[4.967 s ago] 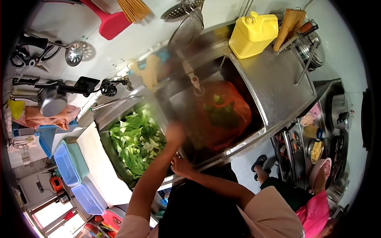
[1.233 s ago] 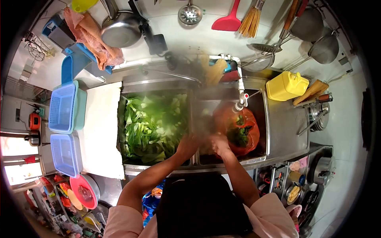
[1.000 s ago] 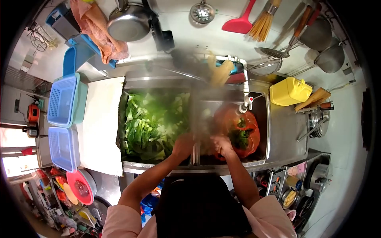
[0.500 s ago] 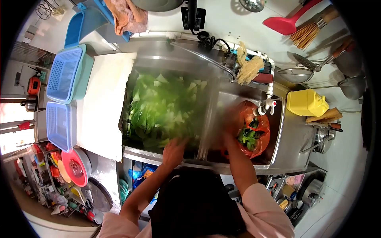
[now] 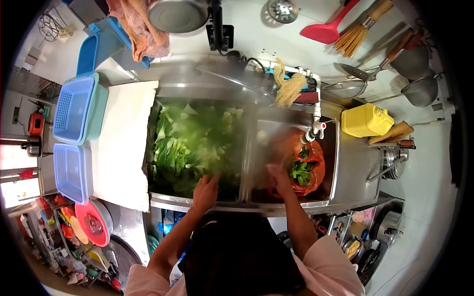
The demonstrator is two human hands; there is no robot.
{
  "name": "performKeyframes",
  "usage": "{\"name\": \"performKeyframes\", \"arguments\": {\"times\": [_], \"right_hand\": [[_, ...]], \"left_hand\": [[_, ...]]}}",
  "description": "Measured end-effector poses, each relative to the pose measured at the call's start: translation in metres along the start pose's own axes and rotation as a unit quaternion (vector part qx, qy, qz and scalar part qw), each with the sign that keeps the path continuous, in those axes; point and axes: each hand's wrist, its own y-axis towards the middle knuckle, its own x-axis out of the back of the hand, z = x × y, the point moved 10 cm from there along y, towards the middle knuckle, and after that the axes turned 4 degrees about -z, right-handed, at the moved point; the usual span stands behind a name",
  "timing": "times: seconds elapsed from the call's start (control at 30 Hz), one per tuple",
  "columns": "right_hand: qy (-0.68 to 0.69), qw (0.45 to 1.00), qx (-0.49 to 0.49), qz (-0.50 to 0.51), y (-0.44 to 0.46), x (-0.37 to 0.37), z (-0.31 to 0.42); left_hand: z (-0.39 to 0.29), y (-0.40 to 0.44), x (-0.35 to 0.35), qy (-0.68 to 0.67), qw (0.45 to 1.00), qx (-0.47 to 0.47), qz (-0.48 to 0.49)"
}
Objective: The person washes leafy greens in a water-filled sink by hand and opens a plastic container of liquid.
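Leafy green vegetables (image 5: pixel 175 148) with pale stalks fill the left sink basin, partly blurred by a hazy patch in the view. My left hand (image 5: pixel 204 191) reaches over the near edge of that basin, its fingers pointing down apart at the leaves, with nothing visible in them. Over the right basin, my right hand (image 5: pixel 278 176) is beside a red plastic bag (image 5: pixel 317 177). Motion and haze smear its fingers, so whether they hold anything is unclear. Some green leaves (image 5: pixel 301 171) show in the bag's opening.
A metal divider (image 5: pixel 248 167) separates the basins. A white board (image 5: pixel 123 143) lies left, beside blue baskets (image 5: pixel 74 111). A tap (image 5: pixel 312 133) overhangs the right basin; a yellow jug (image 5: pixel 365 121) stands beyond it. A red basin (image 5: pixel 94 222) is lower left.
The whole view has shifted, so the sink appears lower and farther left. My left hand's fingers show more above the leaves. My right hand stays beside the bag, its fingers blurred.
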Motion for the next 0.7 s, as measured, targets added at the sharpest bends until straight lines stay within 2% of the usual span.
{"name": "performKeyframes", "arguments": {"times": [0.1,0.23,0.33,0.4,0.47,0.5,0.53,0.57,0.6,0.67,0.7], "right_hand": [[-0.004,0.997,0.068,0.041,-0.020,-0.016,0.033],[0.062,0.988,0.105,0.099,-0.044,-0.035,0.068],[0.178,0.959,0.139,0.173,-0.056,-0.047,0.089],[0.237,0.917,0.136,0.291,-0.071,-0.068,0.111],[0.374,0.876,0.015,0.306,-0.075,-0.074,0.108],[0.258,0.931,-0.043,0.255,-0.052,-0.061,0.077],[-0.084,0.993,0.012,0.086,-0.013,-0.019,0.036],[-0.409,0.909,-0.047,-0.057,0.015,0.026,-0.006],[-0.620,0.767,0.070,-0.148,0.010,0.025,0.015],[-0.366,0.918,0.021,-0.149,-0.011,0.015,0.025],[-0.360,0.885,0.261,-0.139,-0.016,0.000,0.057]], "left_hand": [[-0.010,0.005,0.004,0.002,1.000,-0.030,-0.010],[-0.016,0.006,0.000,0.000,0.999,-0.040,0.001],[-0.017,0.010,-0.001,-0.004,0.999,-0.050,-0.004],[-0.018,0.010,0.001,-0.007,0.998,-0.059,-0.009],[-0.017,0.009,0.003,-0.020,0.998,-0.061,-0.016],[-0.014,0.008,0.001,-0.027,0.998,-0.058,-0.012],[-0.011,0.009,0.000,-0.033,0.998,-0.055,-0.011],[-0.006,0.009,-0.005,-0.008,0.999,-0.051,0.000],[0.001,0.003,-0.010,0.017,0.999,-0.043,0.012],[0.012,0.001,-0.005,0.041,0.998,-0.041,-0.007],[0.013,-0.003,0.003,0.040,0.997,-0.050,-0.032]]}}
